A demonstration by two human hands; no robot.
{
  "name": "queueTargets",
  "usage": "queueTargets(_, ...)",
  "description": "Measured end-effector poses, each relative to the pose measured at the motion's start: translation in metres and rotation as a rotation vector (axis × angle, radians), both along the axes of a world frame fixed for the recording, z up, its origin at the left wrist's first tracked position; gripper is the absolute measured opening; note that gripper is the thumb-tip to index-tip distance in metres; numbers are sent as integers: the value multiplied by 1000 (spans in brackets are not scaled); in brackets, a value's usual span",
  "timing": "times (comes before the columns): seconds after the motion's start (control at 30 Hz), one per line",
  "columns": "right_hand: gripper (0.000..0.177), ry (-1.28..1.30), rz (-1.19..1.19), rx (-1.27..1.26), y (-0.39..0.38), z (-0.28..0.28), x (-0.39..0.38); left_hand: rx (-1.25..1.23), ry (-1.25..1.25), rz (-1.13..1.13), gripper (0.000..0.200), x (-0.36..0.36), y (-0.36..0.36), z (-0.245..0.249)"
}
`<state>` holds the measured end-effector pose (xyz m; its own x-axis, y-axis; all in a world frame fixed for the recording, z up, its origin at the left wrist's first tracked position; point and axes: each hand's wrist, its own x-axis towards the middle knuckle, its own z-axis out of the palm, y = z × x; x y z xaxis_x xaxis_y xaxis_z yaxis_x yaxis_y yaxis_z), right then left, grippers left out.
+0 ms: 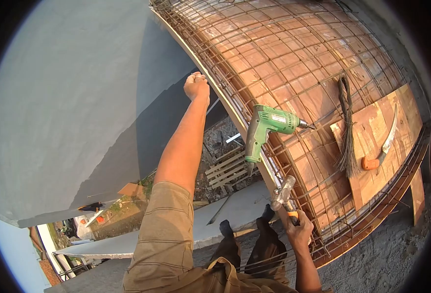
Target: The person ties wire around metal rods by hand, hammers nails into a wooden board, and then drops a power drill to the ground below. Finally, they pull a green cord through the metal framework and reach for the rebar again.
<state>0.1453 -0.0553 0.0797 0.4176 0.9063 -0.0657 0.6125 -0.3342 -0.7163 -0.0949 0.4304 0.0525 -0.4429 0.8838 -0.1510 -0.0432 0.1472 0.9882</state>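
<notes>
My right hand (301, 228) is wrapped round the handle of a hammer (283, 193), low beside the edge of the formwork. The hammer's metal head points up and away from me. My left hand (197, 87) is stretched far forward, its fingers closed against the long wooden edge board (215, 90). Whatever those fingers hold, if anything, is too small to make out. Between my hands, a green power drill (274, 122) lies on the rebar mesh (293, 63), its bit pointing right.
On the mesh's right side lie a bundle of tie wire (346, 132) and a curved handsaw with orange handle (384, 149) on a plywood sheet (406, 117). A grey wall (69, 97) rises at left. Below, past the board, are a wooden pallet (227, 168) and rubble.
</notes>
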Motion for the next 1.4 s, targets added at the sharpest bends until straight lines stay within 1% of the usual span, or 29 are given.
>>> queueTargets(0.03,25,7,8,15,3,5,-1,31,58,2,14,2,12,-1)
queueTargets(0.1,26,38,4,-22,6,11,-2,61,67,44,13,5,34,-3)
queueTargets(0.13,27,53,3,-40,6,10,-2,76,72,67,13,6,42,-4)
queueTargets(0.17,29,19,11,-28,4,4,-1,79,127,80,14,7,48,-6)
queueTargets(0.27,31,16,-1,-61,0,-2,1,124,190,219,15,7,71,-25)
queueTargets(0.3,32,18,13,-45,2,1,1,118,222,229,17,8,75,-27)
queueTargets(0.37,31,57,-13,-63,2,1,1,116,384,246,17,15,71,-23)
queueTargets(0.4,31,75,-28,-72,3,1,1,115,464,252,17,19,68,-20)
queueTargets(0.5,30,57,3,-70,6,4,3,157,530,251,18,20,66,-23)
queueTargets(0.6,31,51,5,-74,4,0,3,208,515,249,18,16,71,-33)
queueTargets(0.7,30,80,-7,-84,5,0,6,310,569,261,19,11,79,-43)
queueTargets(0.8,28,144,-6,-148,6,3,9,317,651,266,19,9,81,-45)
queueTargets(0.87,27,230,8,-231,4,0,17,243,678,223,21,10,78,-40)
queueTargets(0.9,28,265,-34,-198,12,5,16,207,692,202,23,11,76,-35)
queueTargets(0.97,28,337,-97,-166,43,32,19,264,791,250,22,12,74,-34)
queueTargets(1.0,25,262,32,-111,48,30,35,289,839,271,21,14,72,-34)
queueTargets(1.07,24,190,130,83,98,71,41,266,825,256,23,15,67,-31)
queueTargets(1.13,26,293,173,137,136,84,49,235,818,236,23,16,66,-26)
queueTargets(1.2,44,508,190,157,191,94,44,238,809,229,23,16,66,-26)
queueTargets(1.27,30,435,214,203,250,93,36,244,822,226,23,16,65,-26)
queueTargets(1.4,37,283,369,348,350,86,-7,232,864,196,23,17,61,-20)
